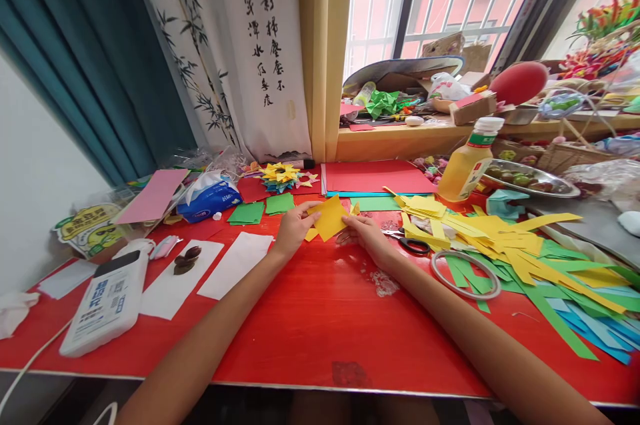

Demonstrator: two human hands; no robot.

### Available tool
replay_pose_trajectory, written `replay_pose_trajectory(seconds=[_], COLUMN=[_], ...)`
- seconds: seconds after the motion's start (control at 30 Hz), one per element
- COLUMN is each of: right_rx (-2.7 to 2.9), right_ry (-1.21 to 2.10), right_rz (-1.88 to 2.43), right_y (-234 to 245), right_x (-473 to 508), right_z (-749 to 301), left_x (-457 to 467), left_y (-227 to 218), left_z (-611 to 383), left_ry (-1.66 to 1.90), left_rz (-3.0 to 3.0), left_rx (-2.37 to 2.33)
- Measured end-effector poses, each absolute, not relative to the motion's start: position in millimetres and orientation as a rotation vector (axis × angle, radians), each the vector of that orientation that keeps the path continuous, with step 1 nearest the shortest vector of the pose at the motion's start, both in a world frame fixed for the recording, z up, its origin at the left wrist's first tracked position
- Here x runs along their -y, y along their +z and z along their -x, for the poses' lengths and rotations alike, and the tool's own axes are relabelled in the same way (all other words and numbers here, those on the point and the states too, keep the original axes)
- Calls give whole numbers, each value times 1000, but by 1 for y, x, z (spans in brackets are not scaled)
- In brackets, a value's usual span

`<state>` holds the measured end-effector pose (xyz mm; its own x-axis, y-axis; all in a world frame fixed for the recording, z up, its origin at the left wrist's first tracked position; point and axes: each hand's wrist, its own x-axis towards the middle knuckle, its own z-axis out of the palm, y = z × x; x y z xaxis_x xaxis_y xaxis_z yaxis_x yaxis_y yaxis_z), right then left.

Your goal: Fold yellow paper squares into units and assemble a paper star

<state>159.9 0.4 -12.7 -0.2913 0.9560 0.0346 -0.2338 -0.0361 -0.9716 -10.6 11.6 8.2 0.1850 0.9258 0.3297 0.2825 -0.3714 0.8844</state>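
Observation:
A small square of yellow paper is held up over the red table between my two hands. My left hand pinches its left edge, thumb on the near side. The right corner is gripped by my right hand, whose lower fingers curl underneath. Another bit of yellow paper shows just below the square, partly hidden. Behind my hands lie two stacks of green paper squares and a folded yellow-and-blue paper star. Black-handled scissors rest to the right of my right hand.
Yellow paper strips, green strips and a roll of tape crowd the right side. A juice bottle stands behind them. At left are a tissue pack, white paper sheets and a white device with a cable.

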Motion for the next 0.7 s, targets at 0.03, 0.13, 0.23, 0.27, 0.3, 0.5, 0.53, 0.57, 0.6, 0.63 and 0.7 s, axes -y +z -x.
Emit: replay_pose_trajectory(seconds=[0.03,0.13,0.23,0.27,0.3,0.5,0.53,0.57,0.6,0.63,0.7], right_rx=[1189,1099,1053,1052,1059,1103,1103,1102,1101,1102,1106], right_ry=[1533,1537,1556,1566,1575,1594,1595,1594,1592,1589,1580], right_rz=[869,872,882,887,893,904,900,893,885,877,874], right_y=[-13,-13,-12,-12,-12,-13,-13,-13,-13,-13,-13], right_x=[-1,-3,-4,-4,-4,-4,-3,-3,-4,-4,-4], right_z=[-160,-160,-160,-160,-160,-160,-160,-160,-160,-160,-160], left_x=[-10,-5,0,0,1,0,0,-1,-1,-2,-2], left_y=[8,6,3,2,2,0,-1,-1,-2,-2,-4], left_z=[10,8,6,5,4,4,5,6,7,8,9], left_ry=[1198,1167,1099,1074,1048,941,913,879,846,819,782], left_rz=[-1847,-2180,-2502,-2568,-2620,-2870,-2904,-2934,-2956,-2970,-2977], left_rx=[-1154,-1179,-1226,-1254,-1278,-1175,-1148,-1126,-1112,-1105,-1102])
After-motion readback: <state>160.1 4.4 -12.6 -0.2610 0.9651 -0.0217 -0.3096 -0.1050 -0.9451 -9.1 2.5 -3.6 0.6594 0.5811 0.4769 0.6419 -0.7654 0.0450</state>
